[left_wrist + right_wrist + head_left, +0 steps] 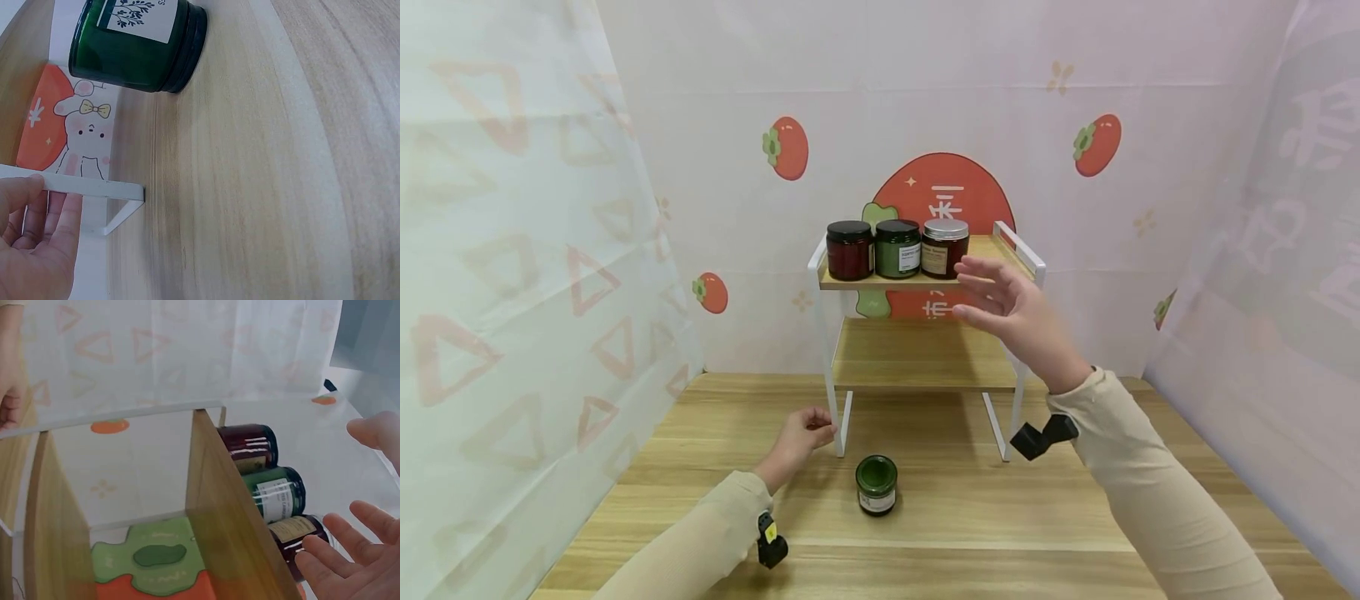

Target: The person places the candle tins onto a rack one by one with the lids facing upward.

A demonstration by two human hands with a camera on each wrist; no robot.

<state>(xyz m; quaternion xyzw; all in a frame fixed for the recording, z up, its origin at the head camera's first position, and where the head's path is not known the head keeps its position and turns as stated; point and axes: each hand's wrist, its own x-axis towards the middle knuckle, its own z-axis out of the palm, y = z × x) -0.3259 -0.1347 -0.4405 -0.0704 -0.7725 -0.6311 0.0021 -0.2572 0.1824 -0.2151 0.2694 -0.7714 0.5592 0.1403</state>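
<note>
My left hand (pixel 801 439) is at the front left leg of a white-framed shelf rack (pixel 825 350). In the left wrist view my left hand (pixel 39 240) pinches that white leg (pixel 94 185), thumb in front and fingers behind. A green glass jar (pixel 876 487) stands on the table with its dark end down. My right hand (pixel 1007 308) is raised, fingers spread, beside the silver-lidded dark red jar (pixel 945 250) on the top shelf. Left of that jar stand a green jar (pixel 898 250) and a dark red jar (pixel 850 252), both black-lidded.
The rack has a wooden top shelf and a lower shelf (pixel 925 354). It stands on a wood-grain table (pixel 1000 533). Printed cloth walls (pixel 737 192) enclose the table at the back and both sides.
</note>
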